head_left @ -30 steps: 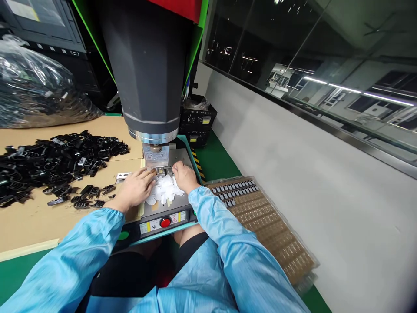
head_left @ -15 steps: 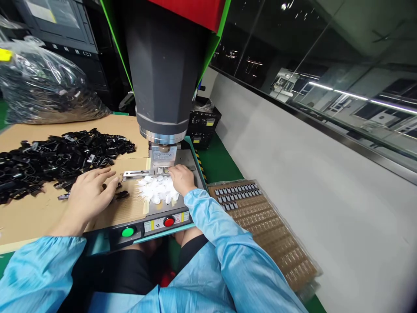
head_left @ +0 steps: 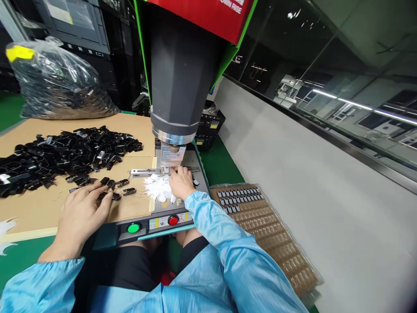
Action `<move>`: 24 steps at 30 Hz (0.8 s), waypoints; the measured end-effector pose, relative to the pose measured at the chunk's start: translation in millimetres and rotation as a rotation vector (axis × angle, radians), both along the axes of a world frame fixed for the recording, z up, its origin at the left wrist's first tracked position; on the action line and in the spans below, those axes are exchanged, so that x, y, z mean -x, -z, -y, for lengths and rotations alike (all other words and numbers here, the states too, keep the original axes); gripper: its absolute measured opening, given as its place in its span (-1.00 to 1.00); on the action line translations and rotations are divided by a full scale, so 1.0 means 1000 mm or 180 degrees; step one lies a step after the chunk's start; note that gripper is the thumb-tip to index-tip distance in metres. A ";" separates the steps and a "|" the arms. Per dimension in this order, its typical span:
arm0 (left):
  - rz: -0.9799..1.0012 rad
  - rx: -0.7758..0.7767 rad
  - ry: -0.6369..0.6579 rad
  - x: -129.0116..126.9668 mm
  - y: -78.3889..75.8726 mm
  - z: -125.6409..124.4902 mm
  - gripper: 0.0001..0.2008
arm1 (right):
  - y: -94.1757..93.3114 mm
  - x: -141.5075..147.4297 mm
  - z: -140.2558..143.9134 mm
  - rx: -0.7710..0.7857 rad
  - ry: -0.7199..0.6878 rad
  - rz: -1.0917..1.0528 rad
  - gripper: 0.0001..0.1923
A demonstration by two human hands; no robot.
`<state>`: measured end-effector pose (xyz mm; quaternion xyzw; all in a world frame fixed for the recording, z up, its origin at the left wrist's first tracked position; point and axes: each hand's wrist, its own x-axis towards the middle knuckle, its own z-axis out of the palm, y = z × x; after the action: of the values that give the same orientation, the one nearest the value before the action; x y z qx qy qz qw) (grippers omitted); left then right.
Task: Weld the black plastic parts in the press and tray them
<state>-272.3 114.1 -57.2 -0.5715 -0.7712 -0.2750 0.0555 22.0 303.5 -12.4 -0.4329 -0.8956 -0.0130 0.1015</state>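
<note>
Left hand: the left hand (head_left: 80,215) lies palm-down on the cardboard sheet (head_left: 39,208) that covers the desk, fingers spread and apart, the tips touching a few loose black plastic clips (head_left: 114,191); nothing is clamped in it.
Right hand: the right hand (head_left: 180,184) rests on the machine's base plate (head_left: 200,184) just below the press horn (head_left: 173,154), fingers curled together over the small fixture; whether they pinch a part I cannot tell.
Parts: the main heap of black clips (head_left: 65,152) lies on the cardboard, behind the left hand; a pile of small white pieces (head_left: 159,189) touches the right hand; a tray of small grey parts (head_left: 241,198) sits to the right.
Risk: the right fingers sit directly under the horn, with the green button (head_left: 133,228) and red button (head_left: 173,220) near the left wrist; an accidental press could pinch them, in my judgement.
Second risk: a sweep of the left hand could push clips off the cardboard edge.
Writing: the red panel (head_left: 208,13) overhead shows white letters, partly cut off, reading roughly "DOWN RISE"; the yellow tag (head_left: 18,53) on the plastic bag (head_left: 58,87) is unreadable.
</note>
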 end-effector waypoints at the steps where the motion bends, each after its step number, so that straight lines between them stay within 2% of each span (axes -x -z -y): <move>1: -0.0029 0.0041 -0.0021 0.001 0.000 0.002 -0.46 | 0.000 0.000 0.001 -0.0014 0.0033 -0.0044 -0.42; 5: -0.0126 0.0293 0.0009 0.002 0.004 0.007 -0.48 | -0.003 -0.001 0.006 -0.0005 0.0125 -0.0143 -0.47; 8: -0.0058 0.0333 0.0214 0.000 0.013 0.002 -0.46 | -0.006 0.008 0.015 -0.0056 0.0144 -0.0352 -0.54; 10: 0.0000 0.0258 0.0354 -0.004 0.021 -0.004 -0.47 | -0.006 0.022 0.025 -0.0071 -0.0207 -0.0526 -0.64; 14: 0.0041 0.0082 0.0556 -0.010 0.029 -0.012 -0.56 | 0.000 0.070 0.045 -0.0024 -0.1372 -0.0353 -0.74; 16: 0.0078 0.0069 0.0594 -0.012 0.029 -0.012 -0.60 | 0.005 0.093 0.051 -0.0021 -0.1531 -0.0082 -0.79; 19: 0.0089 0.0078 0.0542 -0.014 0.031 -0.012 -0.62 | 0.010 0.114 0.057 -0.0071 -0.1486 0.0095 -0.80; 21: 0.0064 0.0079 0.0492 -0.013 0.033 -0.011 -0.62 | 0.009 0.114 0.060 -0.0141 -0.1469 -0.0014 -0.79; 24: 0.0013 0.0152 0.0391 -0.013 0.035 -0.008 -0.67 | 0.003 0.090 0.061 -0.0109 -0.1440 -0.0377 -0.78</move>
<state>-259.4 121.6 -92.2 -0.6183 -0.7411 -0.2605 0.0233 -68.1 242.6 -15.8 -0.2195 -0.9619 0.0203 0.1616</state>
